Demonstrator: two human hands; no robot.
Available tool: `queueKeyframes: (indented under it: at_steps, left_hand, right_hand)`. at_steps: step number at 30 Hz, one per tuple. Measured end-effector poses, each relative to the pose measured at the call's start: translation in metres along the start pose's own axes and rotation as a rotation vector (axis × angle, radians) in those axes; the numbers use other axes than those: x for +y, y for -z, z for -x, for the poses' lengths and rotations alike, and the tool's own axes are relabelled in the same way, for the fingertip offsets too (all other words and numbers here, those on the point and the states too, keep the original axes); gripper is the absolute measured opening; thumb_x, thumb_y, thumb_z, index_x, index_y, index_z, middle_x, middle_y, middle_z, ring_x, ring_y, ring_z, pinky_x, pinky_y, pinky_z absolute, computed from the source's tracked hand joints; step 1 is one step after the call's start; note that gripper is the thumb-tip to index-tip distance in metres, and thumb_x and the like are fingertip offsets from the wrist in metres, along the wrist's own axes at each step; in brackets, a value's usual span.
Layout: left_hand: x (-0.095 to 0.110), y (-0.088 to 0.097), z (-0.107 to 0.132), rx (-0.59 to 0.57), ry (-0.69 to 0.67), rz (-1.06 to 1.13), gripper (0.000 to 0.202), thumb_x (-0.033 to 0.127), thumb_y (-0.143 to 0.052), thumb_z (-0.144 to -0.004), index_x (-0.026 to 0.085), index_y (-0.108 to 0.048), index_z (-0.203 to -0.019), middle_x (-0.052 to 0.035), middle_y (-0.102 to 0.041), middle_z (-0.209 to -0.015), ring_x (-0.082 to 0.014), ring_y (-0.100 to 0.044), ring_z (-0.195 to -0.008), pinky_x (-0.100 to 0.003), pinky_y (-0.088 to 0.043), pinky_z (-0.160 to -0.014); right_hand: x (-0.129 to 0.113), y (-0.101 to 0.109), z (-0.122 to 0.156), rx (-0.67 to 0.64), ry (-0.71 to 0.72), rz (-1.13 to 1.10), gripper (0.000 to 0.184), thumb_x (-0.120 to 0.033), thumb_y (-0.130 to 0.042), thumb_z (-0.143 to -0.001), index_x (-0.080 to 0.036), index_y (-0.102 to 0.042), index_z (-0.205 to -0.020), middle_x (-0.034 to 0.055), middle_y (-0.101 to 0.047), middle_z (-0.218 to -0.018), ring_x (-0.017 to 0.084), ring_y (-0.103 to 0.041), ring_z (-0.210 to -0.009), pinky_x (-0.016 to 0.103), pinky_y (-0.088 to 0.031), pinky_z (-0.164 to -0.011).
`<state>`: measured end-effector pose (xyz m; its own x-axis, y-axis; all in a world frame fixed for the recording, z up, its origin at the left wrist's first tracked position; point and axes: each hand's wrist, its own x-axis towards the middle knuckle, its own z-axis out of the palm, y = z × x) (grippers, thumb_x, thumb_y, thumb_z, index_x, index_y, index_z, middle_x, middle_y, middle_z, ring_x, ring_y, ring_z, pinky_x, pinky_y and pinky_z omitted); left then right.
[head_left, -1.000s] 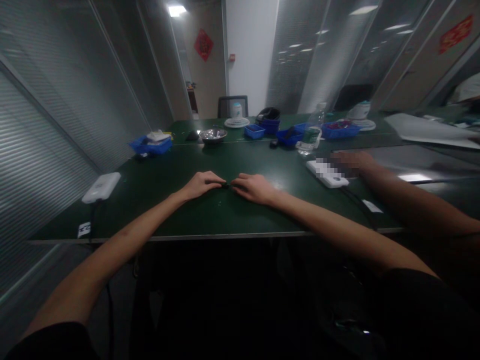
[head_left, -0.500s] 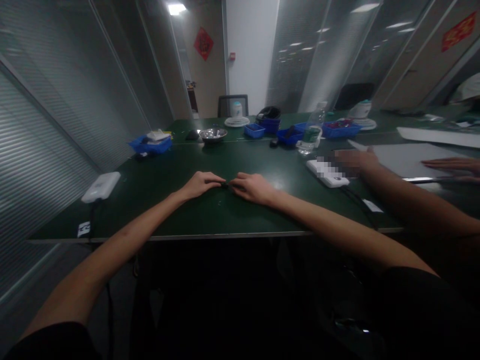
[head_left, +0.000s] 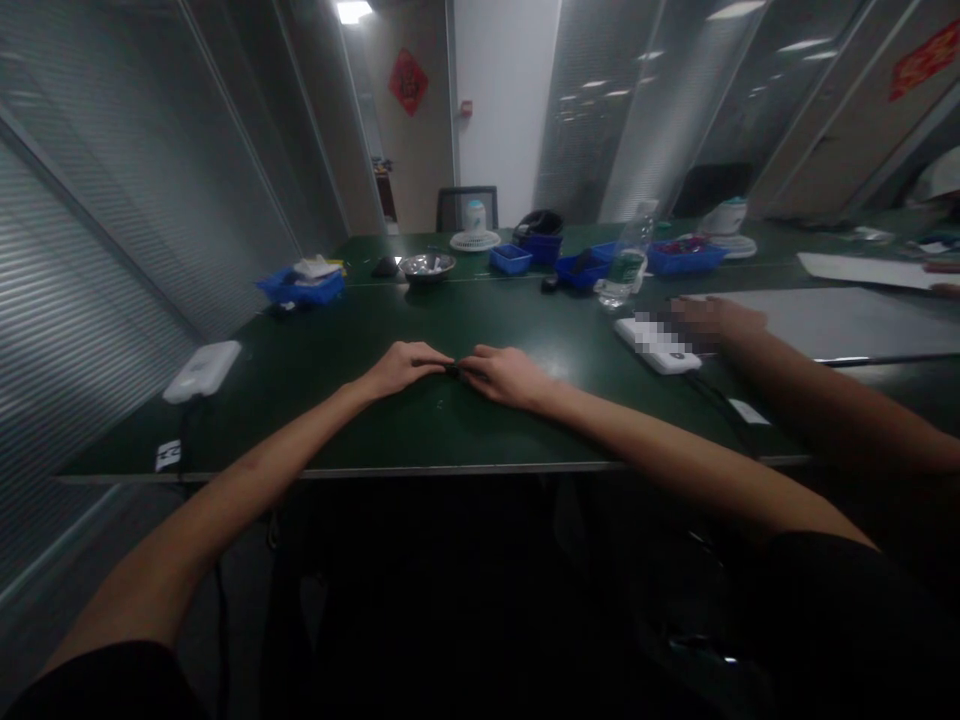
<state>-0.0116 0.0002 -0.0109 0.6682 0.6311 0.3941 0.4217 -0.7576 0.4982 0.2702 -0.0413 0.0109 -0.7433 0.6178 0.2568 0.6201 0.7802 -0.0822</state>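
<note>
My left hand (head_left: pixel 403 368) and my right hand (head_left: pixel 504 376) meet fingertip to fingertip low over the dark green table (head_left: pixel 375 435). Between their pinched fingers is a small dark object (head_left: pixel 451 370), mostly covered and too small to name. Both hands look closed on it, the left from its left end and the right from the other. A tiny pale mark or bit (head_left: pixel 440 405) shows on the tabletop just in front of them.
White power strips stand left (head_left: pixel 202 371) and right (head_left: pixel 657 345). Behind are a metal bowl (head_left: pixel 427 267), a water bottle (head_left: pixel 628 258) and blue trays (head_left: pixel 301 287). A co-worker's hand (head_left: pixel 716 322) rests by a grey board (head_left: pixel 847 322) at right.
My hands stay in nearly the same place around the small dark object. At the right, the co-worker's farther hand has left the grey board. The view has shifted slightly.
</note>
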Motion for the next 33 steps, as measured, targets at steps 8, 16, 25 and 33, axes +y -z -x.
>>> queueKeyframes:
  at_steps: [8,16,25,33]
  left_hand:
    - [0.002,-0.002,0.000,-0.022,-0.004,0.013,0.031,0.035,-0.063,-0.102,0.027,-0.076,-0.130,-0.0077,-0.076,-0.119,-0.0249,-0.068,-0.111,-0.042,-0.051,-0.102]
    - [0.003,0.001,-0.002,-0.044,0.033,-0.022,0.032,0.037,-0.061,-0.101,0.025,-0.076,-0.127,-0.0098,-0.071,-0.117,-0.0264,-0.064,-0.112,-0.043,-0.051,-0.101]
    - [-0.009,0.012,0.002,-0.044,0.070,-0.113,0.035,0.039,-0.057,-0.101,0.025,-0.076,-0.126,-0.0100,-0.069,-0.120,-0.0273,-0.062,-0.114,-0.042,-0.050,-0.102]
    - [-0.082,0.081,0.049,0.121,0.537,-0.478,0.037,0.037,-0.063,-0.091,0.020,-0.077,-0.121,-0.0131,-0.070,-0.128,-0.0333,-0.062,-0.119,-0.044,-0.047,-0.103]
  right_hand:
    - [-0.001,-0.002,0.000,0.040,-0.018,-0.008,0.042,-0.038,-0.042,-0.111,-0.020,-0.062,-0.144,0.0111,-0.066,-0.119,0.019,-0.065,-0.089,0.028,-0.042,-0.073]
    - [0.007,-0.004,0.000,0.069,-0.110,-0.033,0.038,-0.036,-0.046,-0.110,-0.020,-0.066,-0.138,0.0121,-0.068,-0.121,0.021,-0.066,-0.097,0.030,-0.045,-0.082]
    - [0.012,-0.004,0.001,0.031,-0.138,-0.015,0.039,-0.040,-0.048,-0.109,-0.021,-0.068,-0.136,0.0113,-0.070,-0.121,0.022,-0.068,-0.097,0.030,-0.046,-0.080]
    - [0.013,-0.003,0.001,0.010,-0.168,-0.006,0.039,-0.043,-0.050,-0.108,-0.023,-0.068,-0.136,0.0094,-0.070,-0.122,0.021,-0.067,-0.095,0.029,-0.046,-0.077]
